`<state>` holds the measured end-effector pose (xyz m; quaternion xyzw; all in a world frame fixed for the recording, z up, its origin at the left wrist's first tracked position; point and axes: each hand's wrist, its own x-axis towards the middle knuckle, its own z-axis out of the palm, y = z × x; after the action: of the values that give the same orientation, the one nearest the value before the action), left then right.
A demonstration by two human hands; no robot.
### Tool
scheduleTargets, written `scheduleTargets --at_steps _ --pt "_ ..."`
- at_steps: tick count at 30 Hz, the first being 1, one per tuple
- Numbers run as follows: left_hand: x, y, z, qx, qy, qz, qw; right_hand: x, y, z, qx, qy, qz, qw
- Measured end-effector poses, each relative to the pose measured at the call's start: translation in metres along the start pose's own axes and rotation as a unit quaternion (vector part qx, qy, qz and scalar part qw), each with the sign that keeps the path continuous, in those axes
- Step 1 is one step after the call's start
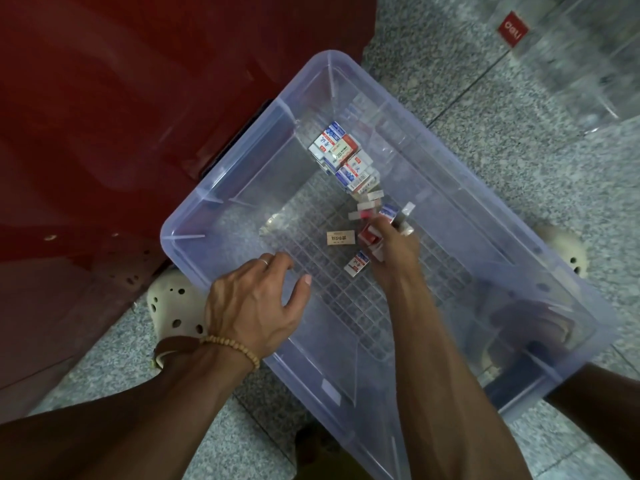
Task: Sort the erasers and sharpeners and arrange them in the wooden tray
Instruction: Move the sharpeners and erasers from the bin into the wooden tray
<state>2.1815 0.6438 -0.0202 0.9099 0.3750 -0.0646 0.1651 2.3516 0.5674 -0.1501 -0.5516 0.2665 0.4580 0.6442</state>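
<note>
Bin [221,216] of clear bluish plastic sits on the speckled stone floor [519,140], long axis running away to my upper left. Inside, a heap of boxed erasers [341,152] in white, blue and red wrappers lies piled toward the far wall. A loose trail of smaller pieces [369,200] runs from that heap down to my right hand. One tan eraser [340,237] lies alone on the ribbed bottom; one white-and-blue eraser [356,263] lies just beside my right wrist.

My right hand [391,244] is down in the bin, fingers curled around a small bundle of erasers [372,237], red and white ends showing. How many, I cannot tell; the grip is blurred.

My left hand [256,303] hovers at the bin's near rim, fingers spread and relaxed, holding nothing. Bead bracelet [239,348] on that wrist.

Red cabinet [138,98] stands hard against the bin's left side. Cream clog [173,303] shows under my left hand, another [571,251] beyond the right wall. Clear case with a red label [512,29] lies at upper right, well apart. Wooden tray not in sight.
</note>
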Motion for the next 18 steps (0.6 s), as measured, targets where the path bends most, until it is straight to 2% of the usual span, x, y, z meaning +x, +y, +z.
scheduleTargets --at_steps 4,8,14,18 --pt "0.001 0.002 -0.003 -0.006 -0.026 -0.011 1.000 -0.027 -0.006 -0.009 -0.084 -0.098 0.002 0.992" --pt "0.011 0.011 -0.017 -0.162 -0.016 -0.079 0.984 -0.057 -0.025 0.004 -0.137 -0.137 0.001 0.981" --pt "0.013 0.036 -0.071 -0.290 0.093 -0.132 0.943 -0.116 -0.076 0.041 -0.191 -0.266 -0.015 0.945" --pt "-0.005 0.045 -0.117 -0.318 0.158 -0.121 0.927 -0.167 -0.102 0.064 -0.240 -0.353 -0.052 0.903"
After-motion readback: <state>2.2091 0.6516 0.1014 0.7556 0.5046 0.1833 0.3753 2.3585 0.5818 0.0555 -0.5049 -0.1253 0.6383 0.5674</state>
